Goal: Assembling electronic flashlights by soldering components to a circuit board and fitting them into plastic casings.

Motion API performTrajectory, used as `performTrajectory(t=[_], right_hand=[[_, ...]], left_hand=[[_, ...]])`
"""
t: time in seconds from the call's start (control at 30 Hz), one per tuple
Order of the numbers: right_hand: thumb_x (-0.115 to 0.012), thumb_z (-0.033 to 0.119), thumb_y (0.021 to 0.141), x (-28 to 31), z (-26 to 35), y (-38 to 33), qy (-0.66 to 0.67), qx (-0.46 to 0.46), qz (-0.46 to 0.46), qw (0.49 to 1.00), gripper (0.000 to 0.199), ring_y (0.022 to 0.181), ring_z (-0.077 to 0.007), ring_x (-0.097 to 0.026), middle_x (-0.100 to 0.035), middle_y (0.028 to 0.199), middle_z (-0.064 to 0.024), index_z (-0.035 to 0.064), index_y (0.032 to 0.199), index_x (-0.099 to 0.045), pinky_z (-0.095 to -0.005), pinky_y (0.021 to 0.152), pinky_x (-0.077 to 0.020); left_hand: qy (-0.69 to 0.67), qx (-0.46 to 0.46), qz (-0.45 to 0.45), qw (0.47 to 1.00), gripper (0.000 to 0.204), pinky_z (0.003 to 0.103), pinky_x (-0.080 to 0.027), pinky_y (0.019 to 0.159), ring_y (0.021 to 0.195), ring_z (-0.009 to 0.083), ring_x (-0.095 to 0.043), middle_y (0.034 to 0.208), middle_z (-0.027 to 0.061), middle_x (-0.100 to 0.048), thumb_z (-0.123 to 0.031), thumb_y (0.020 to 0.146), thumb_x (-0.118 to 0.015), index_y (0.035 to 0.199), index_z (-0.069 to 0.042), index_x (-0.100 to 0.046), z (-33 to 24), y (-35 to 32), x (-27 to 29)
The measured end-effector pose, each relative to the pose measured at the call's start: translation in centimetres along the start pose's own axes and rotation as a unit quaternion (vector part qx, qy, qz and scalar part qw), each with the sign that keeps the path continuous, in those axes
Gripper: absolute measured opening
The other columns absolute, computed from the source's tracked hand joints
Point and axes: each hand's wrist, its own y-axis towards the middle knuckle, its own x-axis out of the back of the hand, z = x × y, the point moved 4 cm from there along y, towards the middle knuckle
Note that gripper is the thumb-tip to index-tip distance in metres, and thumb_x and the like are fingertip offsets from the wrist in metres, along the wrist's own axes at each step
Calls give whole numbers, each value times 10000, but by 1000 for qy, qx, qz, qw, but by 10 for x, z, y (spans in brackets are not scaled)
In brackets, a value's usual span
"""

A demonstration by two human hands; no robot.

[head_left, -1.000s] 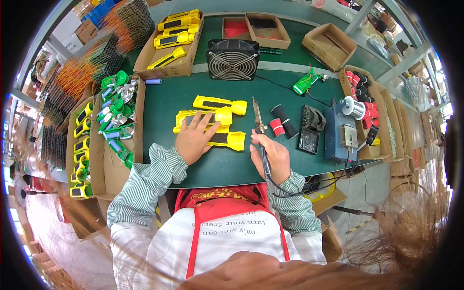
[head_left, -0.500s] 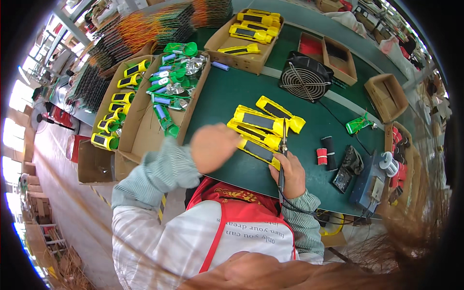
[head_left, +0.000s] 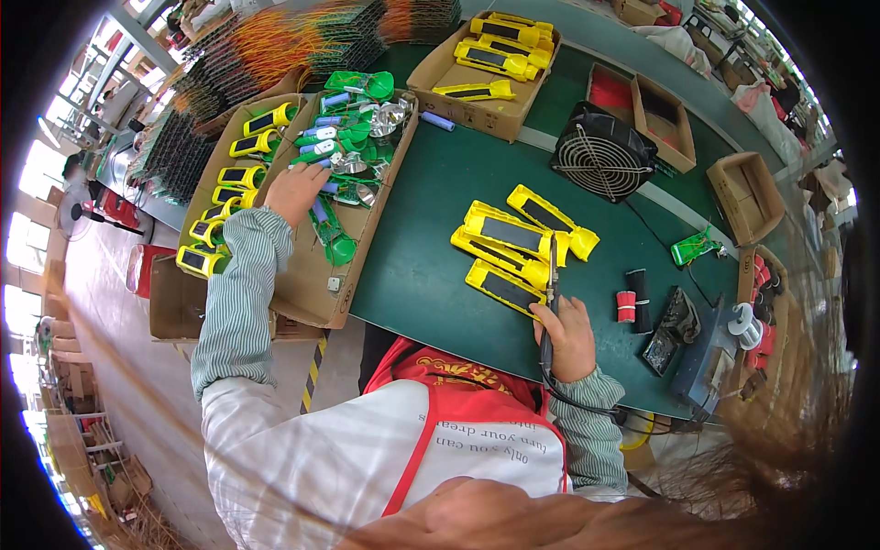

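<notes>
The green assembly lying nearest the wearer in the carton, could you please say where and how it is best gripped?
Probably pinch the green assembly across its round green end, from above and the near side: that end points away from the other assemblies, over mostly bare carton floor.

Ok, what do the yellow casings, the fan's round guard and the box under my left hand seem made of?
Yellow casings: probably moulded plastic, slightly glossy, judging by even colour and rounded edges.
Round guard: likely shiny metal wire, from its thin bright rings.
Box: apparently matte cardboard, given plain brown walls.
</notes>
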Motion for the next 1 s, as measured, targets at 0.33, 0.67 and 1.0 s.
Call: performTrajectory(t=[0.33, 0.67, 1.0], right_hand=[[-644, 60, 781, -3, -2, 3, 2, -7, 39, 999, 437, 968, -376, -633, -617, 1112, -259, 149, 1206, -600, -499, 858, -488], [-721, 48, 731, 6, -2, 2, 20, 5, -46, 999, 476, 951, -368, -628, -628, 1073, -216, 138, 1182, -598, -457, 832, -499], [-740, 59, 714, 3, -4, -3, 44, 24, -19, 999, 511, 924, -363, -598, -595, 1065, -191, 164, 1196, -606, -424, 806, -508]], left_hand=[[-9, -69, 17, 997, 349, 347, -511, 813, 987, 242, -577, 1005, 60, -598, -88, 761, -651, 1099, -50, -574, 3, 13, -6], [-89, -21, 44, 995, 389, 383, -518, 832, 991, 290, -573, 1006, 91, -593, -72, 717, -692, 1075, -58, -541, 17, 10, 12], [-207, -35, 31, 977, 452, 453, -478, 846, 990, 357, -582, 1035, 155, -611, -102, 718, -703, 1142, -46, -556, 14, -12, 105]])
